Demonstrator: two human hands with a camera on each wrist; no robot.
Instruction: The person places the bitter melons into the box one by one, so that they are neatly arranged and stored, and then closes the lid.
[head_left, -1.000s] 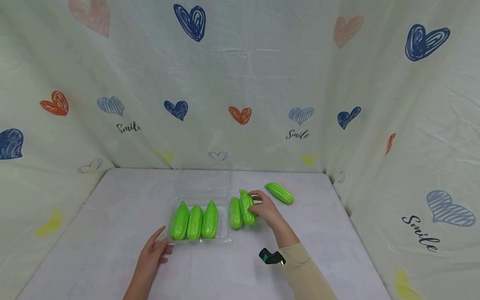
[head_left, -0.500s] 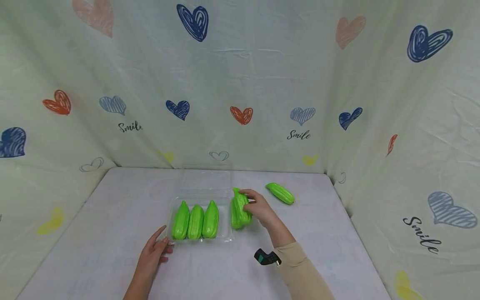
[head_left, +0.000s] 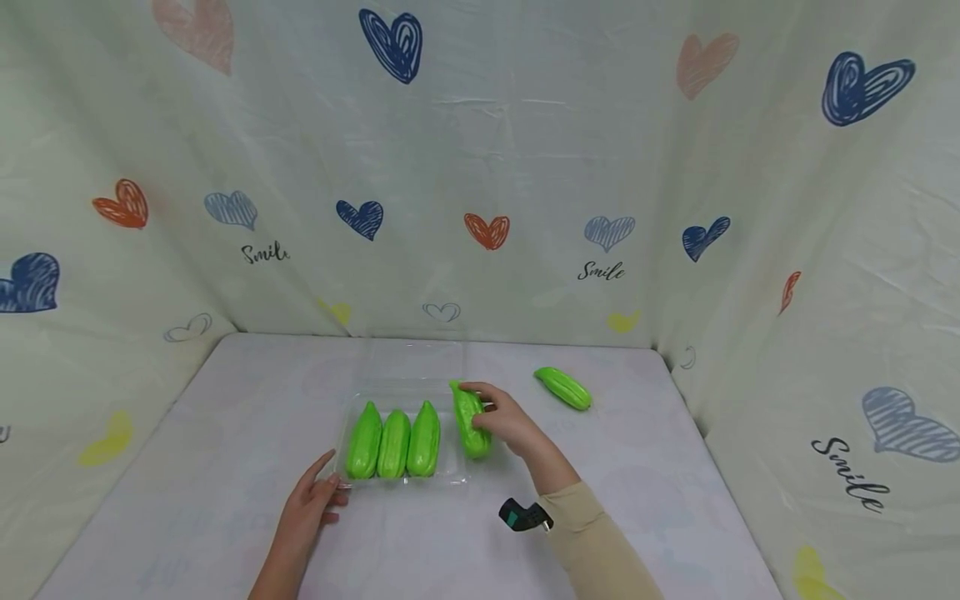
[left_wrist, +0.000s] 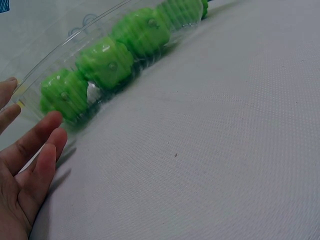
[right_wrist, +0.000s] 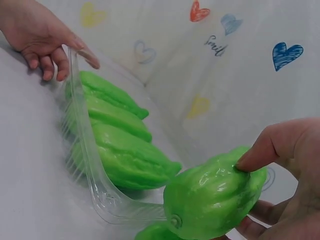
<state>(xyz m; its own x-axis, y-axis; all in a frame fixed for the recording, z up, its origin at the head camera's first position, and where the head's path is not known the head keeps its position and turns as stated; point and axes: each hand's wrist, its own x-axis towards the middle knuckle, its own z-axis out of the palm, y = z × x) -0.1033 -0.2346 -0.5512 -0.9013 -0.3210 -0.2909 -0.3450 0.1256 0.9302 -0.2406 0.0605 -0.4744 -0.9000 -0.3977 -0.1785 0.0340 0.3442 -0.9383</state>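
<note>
My right hand holds a green bitter melon, thumb on one side and fingers on the other, at the right edge of a clear plastic box. Just below it in the right wrist view, part of another bitter melon shows; from the head view the held one covers it. Three bitter melons lie side by side in the box, tips pointing away. My left hand rests at the box's front left corner, fingers loosely extended and touching the rim.
The box's clear lid lies folded back behind it. One more bitter melon lies on the white table at the back right. A curtain printed with hearts hangs behind and at both sides.
My right hand has moved left with the bitter melon, from over the table right of the box to the box's right edge. The left hand stays at the corner.
</note>
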